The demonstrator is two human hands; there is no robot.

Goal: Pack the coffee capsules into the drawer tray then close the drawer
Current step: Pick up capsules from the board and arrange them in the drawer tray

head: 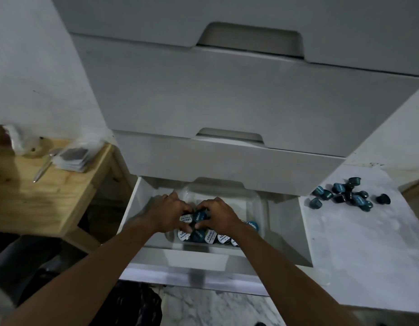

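The left hand [173, 214] and the right hand [219, 215] are kept close together inside the clear tray [261, 203], with fingers curled around capsules [199, 216]. A row of capsules [212, 238] is lined along the tray's near edge. The tray is placed in the open drawer [135, 208]. Loose capsules [345, 195] are scattered on the white surface [356, 255], near its far edge.

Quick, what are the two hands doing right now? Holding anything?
Left hand: fingers curled over a white-lidded coffee capsule in the clear plastic tray; grip cannot be told.
Right hand: pinches a round teal coffee capsule.
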